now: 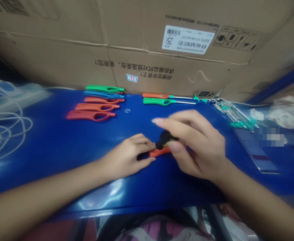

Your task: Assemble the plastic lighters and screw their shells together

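My left hand [129, 155] is closed, its fingertips and thumb pinching the near-left end of an orange lighter handle [159, 152] that lies on the blue table. Over that handle, my right hand [199, 145] grips a stubby black-and-yellow screwdriver [165, 139] between thumb and fingers, with the index finger stretched out above it. The screwdriver's tip is hidden, so I cannot tell whether it touches the handle. My right hand also covers the handle's right end. Several tiny light-coloured screws or pins [127, 110] lie farther back on the table.
Green, blue, orange and red lighter handles [94, 107] lie at the back left. An orange lighter [155, 95] and a green lighter [157, 101] with metal tubes lie by the cardboard box [74, 50]. Metal tubes [233, 113] and a phone [256, 150] are right; a white cable [23, 117] coils left.
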`<state>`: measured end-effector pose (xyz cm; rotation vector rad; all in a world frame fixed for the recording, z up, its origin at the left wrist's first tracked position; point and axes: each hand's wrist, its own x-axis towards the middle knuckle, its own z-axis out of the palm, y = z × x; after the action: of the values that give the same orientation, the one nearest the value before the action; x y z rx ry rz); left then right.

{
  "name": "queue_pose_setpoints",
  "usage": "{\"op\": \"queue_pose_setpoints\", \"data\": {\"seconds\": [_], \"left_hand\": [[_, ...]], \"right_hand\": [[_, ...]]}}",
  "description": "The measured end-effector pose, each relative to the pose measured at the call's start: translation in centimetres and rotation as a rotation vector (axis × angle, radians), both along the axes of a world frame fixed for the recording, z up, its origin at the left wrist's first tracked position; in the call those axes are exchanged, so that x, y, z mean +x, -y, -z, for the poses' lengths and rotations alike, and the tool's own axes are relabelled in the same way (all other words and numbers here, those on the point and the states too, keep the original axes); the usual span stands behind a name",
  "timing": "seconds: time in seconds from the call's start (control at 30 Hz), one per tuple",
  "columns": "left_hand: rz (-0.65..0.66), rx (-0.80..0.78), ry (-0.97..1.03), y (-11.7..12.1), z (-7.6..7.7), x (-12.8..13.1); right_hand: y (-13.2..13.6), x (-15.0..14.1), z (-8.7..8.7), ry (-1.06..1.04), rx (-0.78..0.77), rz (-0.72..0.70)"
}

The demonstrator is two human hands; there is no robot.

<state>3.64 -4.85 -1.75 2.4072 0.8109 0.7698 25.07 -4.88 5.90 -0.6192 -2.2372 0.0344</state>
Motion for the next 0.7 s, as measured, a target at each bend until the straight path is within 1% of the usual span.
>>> {"op": "queue_pose_setpoints", "data": {"seconds": [0.07, 0.1, 0.13, 0.17, 0.27, 0.3, 0.33, 0.43, 0.47, 0.5, 0.53, 0.63, 0.67, 0.7], "left_hand": [[-0.002, 0.01, -0.002, 0.02, -0.03, 0.0], [-0.005, 0.018, 0.0, 0.04, -0.03, -0.01], [-0.008, 0.026, 0.005, 0.06, -0.02, -0.01], [-0.013, 0.031, 0.008, 0.07, 0.0, -0.01], [-0.014, 0.019, 0.0, 0.07, 0.08, -0.03], [-0.012, 0.011, -0.004, 0.05, 0.09, -0.04], [-0.01, 0.003, -0.007, 0.04, 0.09, -0.05], [-0.005, -0.001, 0.008, 0.01, 0.04, -0.09], [-0.004, 0.003, 0.012, 0.01, 0.02, -0.1], [-0.005, 0.008, 0.014, 0.02, 0.0, -0.1], [-0.005, 0.009, 0.012, 0.03, -0.02, -0.09], [-0.011, 0.006, 0.003, 0.04, -0.02, -0.05], [-0.011, 0.005, 0.005, 0.03, -0.01, -0.04], [-0.006, 0.002, 0.005, 0.01, 0.01, -0.03]], "right_hand": [[-0.1, -0.06, -0.06, -0.02, -0.191, -0.113], [-0.18, -0.11, -0.11, -0.042, -0.255, -0.166], [-0.27, -0.16, -0.13, -0.067, -0.269, -0.195], [-0.34, -0.21, -0.12, -0.089, -0.232, -0.187], [-0.45, -0.18, 0.09, -0.089, -0.014, -0.026], [-0.46, -0.11, 0.16, -0.077, 0.006, 0.008], [-0.46, -0.03, 0.2, -0.073, -0.03, 0.011], [-0.56, 0.2, 0.11, -0.11, -0.318, -0.107], [-0.63, 0.22, 0.04, -0.126, -0.377, -0.143], [-0.71, 0.21, -0.02, -0.142, -0.377, -0.149], [-0.78, 0.18, -0.07, -0.151, -0.322, -0.127], [-0.87, 0.08, -0.13, -0.121, -0.025, 0.009], [-0.85, 0.07, -0.15, -0.095, 0.033, 0.028], [-0.8, 0.09, -0.18, -0.063, 0.036, 0.018]]}}
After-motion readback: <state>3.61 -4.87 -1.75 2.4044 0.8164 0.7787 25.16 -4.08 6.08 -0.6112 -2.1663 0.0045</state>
